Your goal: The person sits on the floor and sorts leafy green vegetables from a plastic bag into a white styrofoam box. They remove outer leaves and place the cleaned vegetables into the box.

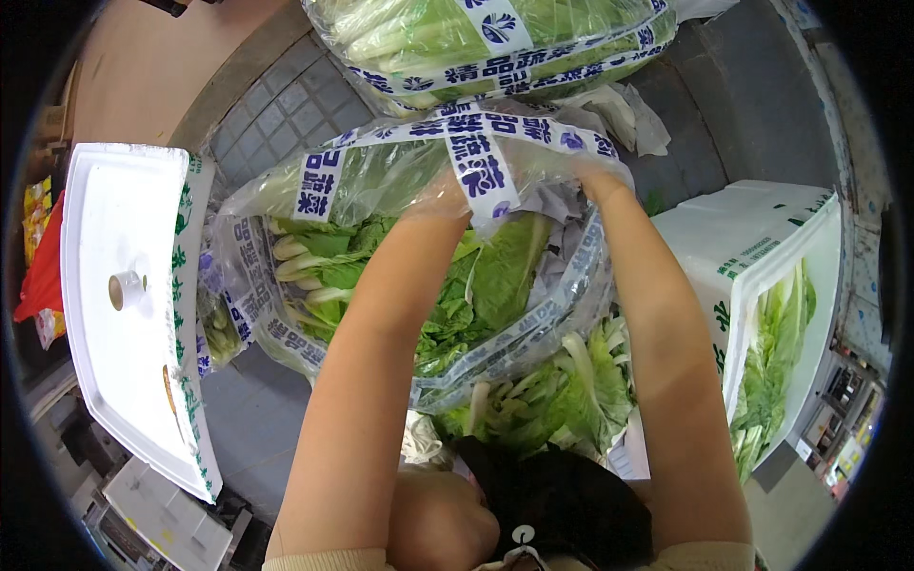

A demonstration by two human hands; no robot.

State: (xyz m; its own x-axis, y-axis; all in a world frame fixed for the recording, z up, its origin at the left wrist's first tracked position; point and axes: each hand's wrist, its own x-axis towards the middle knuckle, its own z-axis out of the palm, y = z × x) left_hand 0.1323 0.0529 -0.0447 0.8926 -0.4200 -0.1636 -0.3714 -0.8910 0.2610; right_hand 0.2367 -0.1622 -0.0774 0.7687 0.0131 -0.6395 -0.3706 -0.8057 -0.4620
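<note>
A large clear plastic bag [335, 193] with printed tape lies cut or pulled open before me, full of leafy green vegetables [457, 307] with pale stems. Both my forearms reach into it. My left hand [446, 189] is under the clear film at the bag's middle, blurred by plastic and tape. My right hand [593, 171] is at the bag's right end, its fingers hidden by the film and crumpled paper [564, 243]. Whether either hand grips anything does not show. Loose leaves and stems [543, 392] lie between the bag and my body.
Another taped bag of greens [500, 50] lies beyond. At left stands a white foam lid or box [121, 300] with a tape roll [126, 290] on it. A white foam box [721, 235] holding greens [775, 357] stands at right. Grey tiles [285, 107] form the floor.
</note>
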